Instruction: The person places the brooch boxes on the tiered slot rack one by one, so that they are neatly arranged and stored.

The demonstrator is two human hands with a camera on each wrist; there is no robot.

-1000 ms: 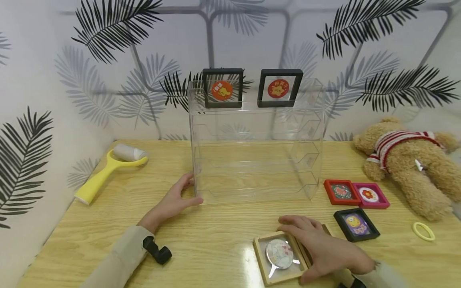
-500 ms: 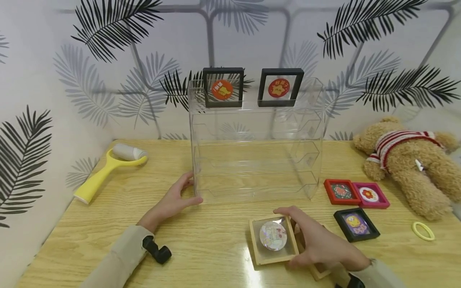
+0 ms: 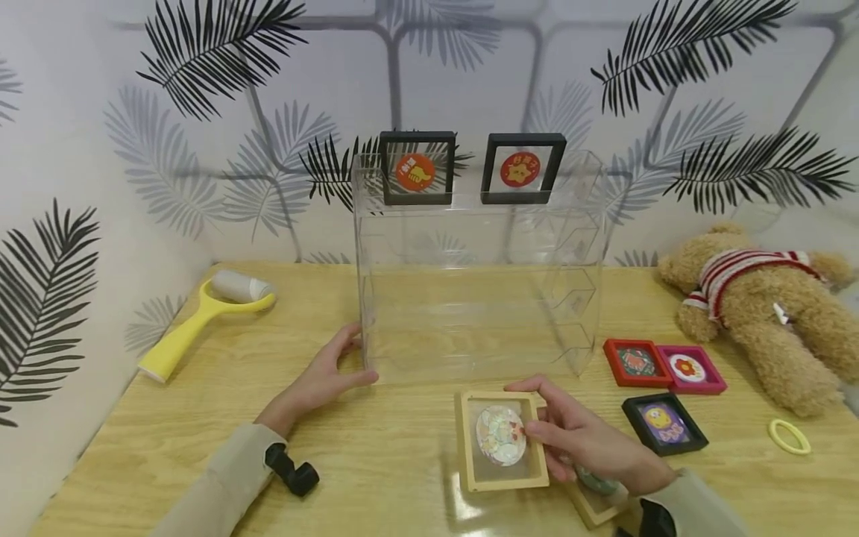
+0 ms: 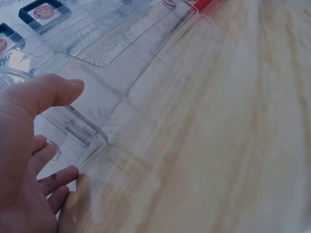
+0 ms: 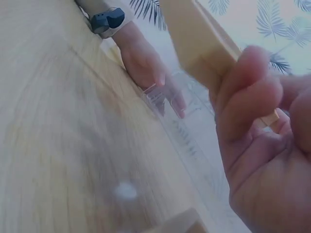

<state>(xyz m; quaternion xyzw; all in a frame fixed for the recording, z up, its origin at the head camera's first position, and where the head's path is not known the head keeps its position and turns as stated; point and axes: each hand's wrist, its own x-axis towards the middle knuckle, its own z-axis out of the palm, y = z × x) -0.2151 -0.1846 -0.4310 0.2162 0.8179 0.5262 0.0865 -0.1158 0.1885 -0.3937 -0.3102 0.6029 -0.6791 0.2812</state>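
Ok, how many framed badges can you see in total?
7: two black frames atop the clear case, red, pink and black on the table, one wooden in the right hand, another wooden partly hidden beneath.

Frame (image 3: 499,440) in my right grip (image 3: 584,440): pale unfinished-looking wood, matt, with a clear glossy film window over a shiny iridescent badge. Rack (image 3: 476,291) under my left grip (image 3: 322,377): clear, smooth, hard plastic, glossy. Surface (image 3: 376,455): light wood grain, lacquered, throwing glare. Teddy bear (image 3: 772,313): shaggy plush, knitted striped top. Roller (image 3: 201,313): smooth yellow plastic handle. My sleeves: matt beige cloth.
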